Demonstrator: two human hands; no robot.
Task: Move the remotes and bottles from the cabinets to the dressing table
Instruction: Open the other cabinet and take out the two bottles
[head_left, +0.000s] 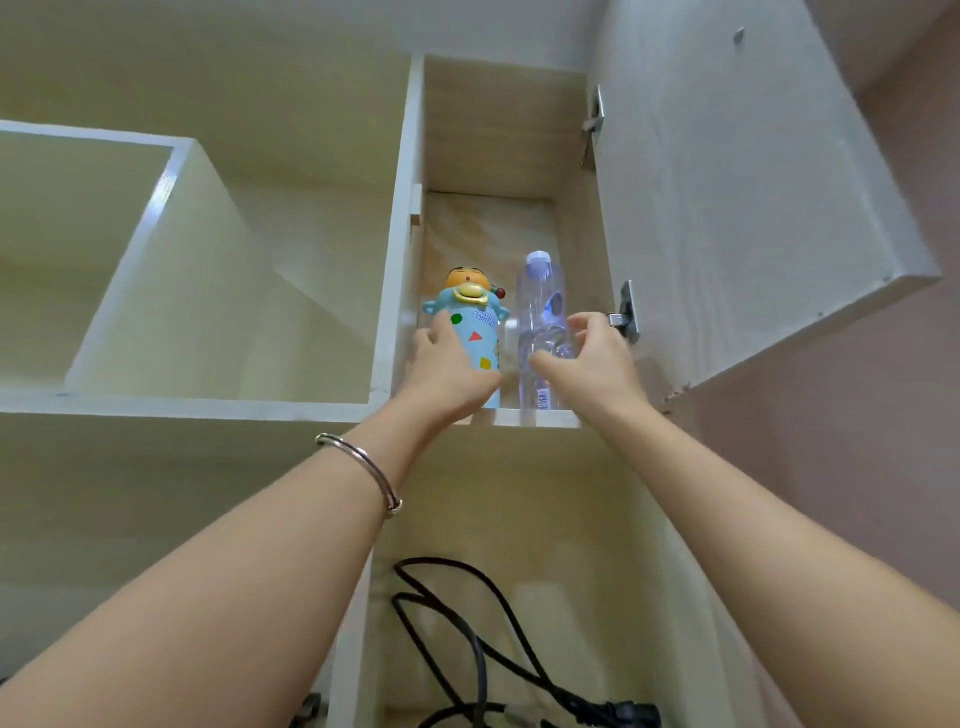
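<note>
We see the cartoon bottle (470, 332) behind our left hand (451, 375), the water bottle (543, 317) behind our right hand (589, 364), both in the cabinet (498, 130).

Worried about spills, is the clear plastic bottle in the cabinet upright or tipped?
Upright: the clear plastic bottle stands on the shelf edge, cap on top.
</note>
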